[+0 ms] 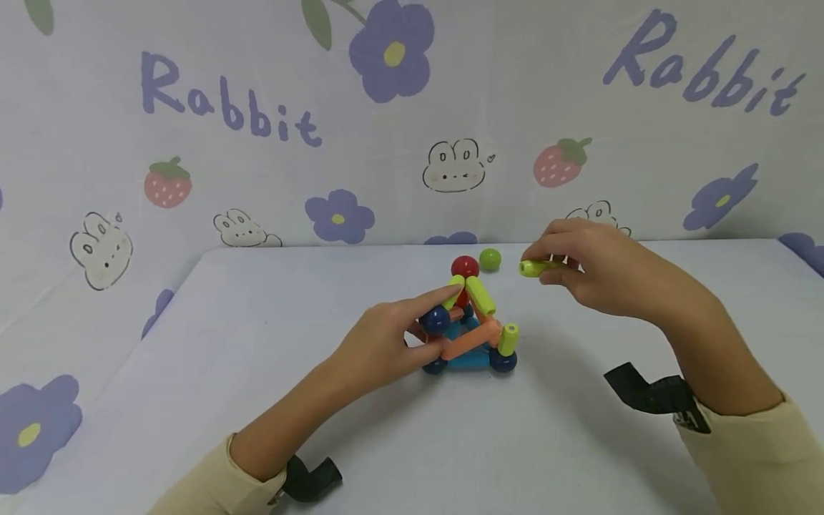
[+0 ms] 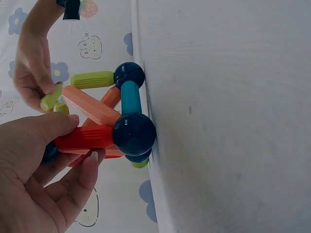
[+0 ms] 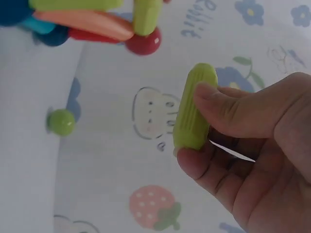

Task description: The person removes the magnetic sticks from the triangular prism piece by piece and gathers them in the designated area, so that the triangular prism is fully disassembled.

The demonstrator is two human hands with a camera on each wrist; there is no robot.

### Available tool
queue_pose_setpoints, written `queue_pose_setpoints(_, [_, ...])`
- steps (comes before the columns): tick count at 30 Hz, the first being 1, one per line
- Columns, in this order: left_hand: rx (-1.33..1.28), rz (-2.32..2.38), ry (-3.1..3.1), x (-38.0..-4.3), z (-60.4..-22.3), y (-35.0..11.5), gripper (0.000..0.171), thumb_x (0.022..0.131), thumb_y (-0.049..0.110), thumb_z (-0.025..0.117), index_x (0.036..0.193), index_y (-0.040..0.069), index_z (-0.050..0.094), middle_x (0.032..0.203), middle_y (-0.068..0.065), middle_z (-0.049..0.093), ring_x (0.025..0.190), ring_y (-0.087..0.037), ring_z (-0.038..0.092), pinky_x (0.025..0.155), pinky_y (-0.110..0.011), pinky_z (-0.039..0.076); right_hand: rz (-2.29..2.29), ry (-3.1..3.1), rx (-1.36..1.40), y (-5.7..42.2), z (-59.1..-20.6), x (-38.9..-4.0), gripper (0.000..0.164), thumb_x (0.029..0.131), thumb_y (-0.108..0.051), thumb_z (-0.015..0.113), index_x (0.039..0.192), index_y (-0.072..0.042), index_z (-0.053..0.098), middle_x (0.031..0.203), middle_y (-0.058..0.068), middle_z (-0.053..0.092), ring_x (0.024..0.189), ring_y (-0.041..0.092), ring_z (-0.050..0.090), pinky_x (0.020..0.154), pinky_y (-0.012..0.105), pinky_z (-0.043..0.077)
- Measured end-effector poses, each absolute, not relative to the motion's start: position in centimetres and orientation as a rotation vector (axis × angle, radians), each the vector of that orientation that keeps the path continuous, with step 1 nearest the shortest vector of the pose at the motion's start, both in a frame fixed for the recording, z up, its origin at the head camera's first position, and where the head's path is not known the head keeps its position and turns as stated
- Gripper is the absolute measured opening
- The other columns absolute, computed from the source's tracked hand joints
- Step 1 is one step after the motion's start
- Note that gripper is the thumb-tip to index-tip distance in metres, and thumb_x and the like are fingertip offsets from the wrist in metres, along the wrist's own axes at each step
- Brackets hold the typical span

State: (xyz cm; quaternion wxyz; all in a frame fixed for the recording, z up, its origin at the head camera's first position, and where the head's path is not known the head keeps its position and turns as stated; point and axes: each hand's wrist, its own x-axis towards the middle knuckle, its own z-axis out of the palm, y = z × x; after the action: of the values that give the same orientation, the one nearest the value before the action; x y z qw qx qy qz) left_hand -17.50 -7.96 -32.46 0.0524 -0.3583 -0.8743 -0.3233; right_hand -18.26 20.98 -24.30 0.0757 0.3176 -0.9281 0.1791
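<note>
A frame built of magnetic building sticks and balls stands on the table, with blue sticks (image 1: 468, 360) at its base and a red ball (image 1: 465, 267) on top. My left hand (image 1: 386, 340) steadies it from the left, thumb and fingers pinching a red stick (image 2: 90, 138) between dark blue balls (image 2: 134, 134). One short yellow-green stick (image 1: 508, 339) rises from the near right corner ball. Off to the right and above the table, my right hand (image 1: 599, 268) pinches a loose yellow-green stick (image 3: 194, 107) between thumb and fingers, apart from the frame.
Behind the frame, a loose green ball (image 1: 490, 260) lies close to the table's far edge. The white table (image 1: 309, 300) meets a patterned cloth backdrop (image 1: 257, 179) there. Dark wrist mounts (image 1: 653, 390) sit at both sleeves.
</note>
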Motion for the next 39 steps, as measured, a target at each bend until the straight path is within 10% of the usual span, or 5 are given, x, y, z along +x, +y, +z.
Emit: queue_pose_setpoints(39, [-1.095,-0.992,-2.637,-17.4,-32.6,-7.8,0.069,0.087,0.01,0.078,0.149,0.018,0.05,0.107,-0.003,0.072,0.081,-0.012,0.067,0.067,-0.025,0.057,0.531,-3.065,0.701,22.6,-33.6,-25.1,0.012,0.087,0.003,0.071,0.095,-0.007,0.071,0.093,0.006,0.07,0.088,0.026,0.061,0.084,0.048,0.053])
